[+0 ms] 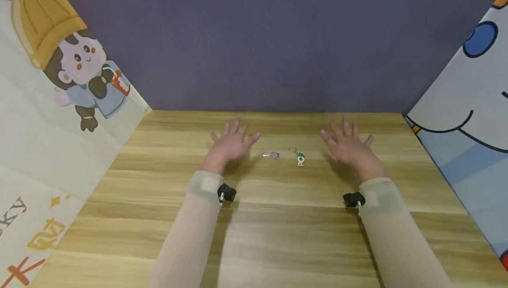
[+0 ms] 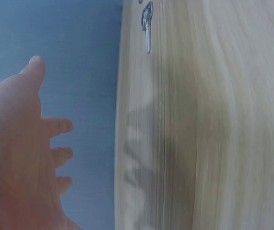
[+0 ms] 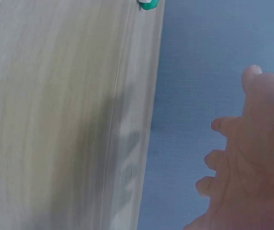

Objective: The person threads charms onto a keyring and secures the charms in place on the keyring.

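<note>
Between the two hands, a small silver key (image 1: 272, 155) lies flat on the wooden table, its blade pointing left. Just right of it lies a keychain with a green-and-white figure charm (image 1: 300, 159) and a thin metal ring (image 1: 292, 149). My left hand (image 1: 229, 147) is held over the table left of the key, fingers spread and holding nothing. To the right of the charm hovers my right hand (image 1: 351, 147), also spread and bare. The left wrist view shows the key (image 2: 147, 26) near the top; in the right wrist view only the charm's green part (image 3: 149, 5) shows.
A dark blue-grey panel (image 1: 270, 41) rises behind the table (image 1: 285, 244). On the left stands a white wall sheet (image 1: 35, 147) with a cartoon child; on the right is another printed cartoon sheet (image 1: 448, 111). Both wrists carry small black cameras (image 1: 227, 192).
</note>
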`<state>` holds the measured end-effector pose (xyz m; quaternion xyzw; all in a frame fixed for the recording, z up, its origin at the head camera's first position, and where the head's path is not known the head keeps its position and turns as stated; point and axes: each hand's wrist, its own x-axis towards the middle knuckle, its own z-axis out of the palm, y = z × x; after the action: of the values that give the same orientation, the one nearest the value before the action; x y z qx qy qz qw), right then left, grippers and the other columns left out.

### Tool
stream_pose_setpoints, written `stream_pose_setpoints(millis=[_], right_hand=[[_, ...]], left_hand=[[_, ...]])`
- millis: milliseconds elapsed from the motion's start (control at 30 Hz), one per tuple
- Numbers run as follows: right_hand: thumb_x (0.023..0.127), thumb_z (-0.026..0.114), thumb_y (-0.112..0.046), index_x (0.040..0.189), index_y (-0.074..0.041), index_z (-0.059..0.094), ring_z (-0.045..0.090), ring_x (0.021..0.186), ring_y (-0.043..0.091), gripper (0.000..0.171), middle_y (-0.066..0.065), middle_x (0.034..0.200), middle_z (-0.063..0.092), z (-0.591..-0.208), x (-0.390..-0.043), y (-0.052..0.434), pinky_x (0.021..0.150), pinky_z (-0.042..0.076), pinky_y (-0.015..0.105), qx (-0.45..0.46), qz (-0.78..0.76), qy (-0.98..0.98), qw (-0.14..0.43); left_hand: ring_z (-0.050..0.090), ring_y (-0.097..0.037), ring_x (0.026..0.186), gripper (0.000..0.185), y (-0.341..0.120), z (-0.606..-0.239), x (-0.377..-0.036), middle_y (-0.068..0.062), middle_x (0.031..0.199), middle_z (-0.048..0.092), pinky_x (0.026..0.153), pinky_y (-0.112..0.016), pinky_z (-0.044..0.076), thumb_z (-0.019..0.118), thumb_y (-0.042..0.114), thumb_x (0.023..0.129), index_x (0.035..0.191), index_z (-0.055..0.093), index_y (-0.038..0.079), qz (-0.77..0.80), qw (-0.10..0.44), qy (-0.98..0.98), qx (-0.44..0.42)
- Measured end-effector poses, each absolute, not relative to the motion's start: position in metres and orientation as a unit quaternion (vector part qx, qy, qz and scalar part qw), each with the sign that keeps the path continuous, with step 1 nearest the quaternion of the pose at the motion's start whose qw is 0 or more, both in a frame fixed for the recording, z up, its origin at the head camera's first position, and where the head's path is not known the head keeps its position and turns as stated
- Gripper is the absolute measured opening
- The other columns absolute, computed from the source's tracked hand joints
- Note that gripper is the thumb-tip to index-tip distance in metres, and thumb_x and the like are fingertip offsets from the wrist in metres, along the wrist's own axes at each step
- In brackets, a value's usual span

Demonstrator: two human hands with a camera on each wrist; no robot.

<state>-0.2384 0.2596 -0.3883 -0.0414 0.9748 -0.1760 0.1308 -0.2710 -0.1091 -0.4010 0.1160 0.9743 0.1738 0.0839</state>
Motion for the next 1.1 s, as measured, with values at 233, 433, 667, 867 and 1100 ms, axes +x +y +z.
stream_pose_setpoints(millis=[233, 433, 667, 867, 1100], right_hand=[[0.102, 0.004, -0.081, 0.169, -0.021, -0.017, -0.033, 0.154, 0.053, 0.092, 0.014, 0.168, -0.04, -0.389, -0.237, 0.262, 0.107, -0.022, 0.09, -0.038, -0.177, 0.975, 0.132], [0.102, 0.005, -0.081, 0.168, -0.023, -0.018, -0.033, 0.155, 0.052, 0.091, 0.012, 0.168, -0.04, -0.39, -0.237, 0.264, 0.107, -0.022, 0.09, -0.036, -0.177, 0.974, 0.135], [0.102, 0.006, -0.081, 0.169, -0.023, -0.016, -0.027, 0.156, 0.056, 0.093, 0.019, 0.171, -0.033, -0.387, -0.236, 0.266, 0.108, -0.022, 0.089, -0.042, -0.176, 0.972, 0.149], [0.103, 0.012, -0.08, 0.172, -0.024, -0.008, -0.015, 0.158, 0.06, 0.091, 0.028, 0.174, -0.019, -0.388, -0.236, 0.262, 0.114, -0.011, 0.089, -0.067, -0.172, 0.968, 0.171], [0.109, 0.028, -0.071, 0.172, -0.021, 0.016, 0.013, 0.159, 0.06, 0.082, 0.033, 0.175, 0.008, -0.401, -0.243, 0.249, 0.118, 0.022, 0.085, -0.126, -0.172, 0.967, 0.14]], left_hand=[[-0.015, -0.036, 0.166, 0.089, -0.112, -0.399, -0.271, -0.003, 0.18, -0.01, 0.119, -0.084, -0.009, 0.017, 0.082, 0.102, 0.173, 0.011, 0.027, 0.17, 0.088, 0.974, 0.121], [-0.017, -0.035, 0.166, 0.091, -0.113, -0.397, -0.271, -0.002, 0.179, -0.011, 0.121, -0.083, -0.007, 0.016, 0.084, 0.101, 0.173, 0.009, 0.029, 0.171, 0.097, 0.973, 0.123], [-0.016, -0.034, 0.166, 0.091, -0.112, -0.395, -0.271, -0.003, 0.18, -0.012, 0.124, -0.081, -0.003, 0.023, 0.081, 0.103, 0.173, 0.002, 0.026, 0.179, 0.107, 0.97, 0.127], [-0.009, -0.034, 0.167, 0.094, -0.106, -0.395, -0.27, -0.008, 0.18, -0.009, 0.131, -0.072, 0.005, 0.027, 0.078, 0.104, 0.173, 0.0, 0.02, 0.165, 0.124, 0.966, 0.156], [0.008, -0.044, 0.166, 0.089, -0.09, -0.405, -0.267, -0.013, 0.181, 0.007, 0.128, -0.072, 0.021, 0.036, 0.072, 0.107, 0.173, 0.01, 0.018, 0.143, 0.138, 0.958, 0.205]])
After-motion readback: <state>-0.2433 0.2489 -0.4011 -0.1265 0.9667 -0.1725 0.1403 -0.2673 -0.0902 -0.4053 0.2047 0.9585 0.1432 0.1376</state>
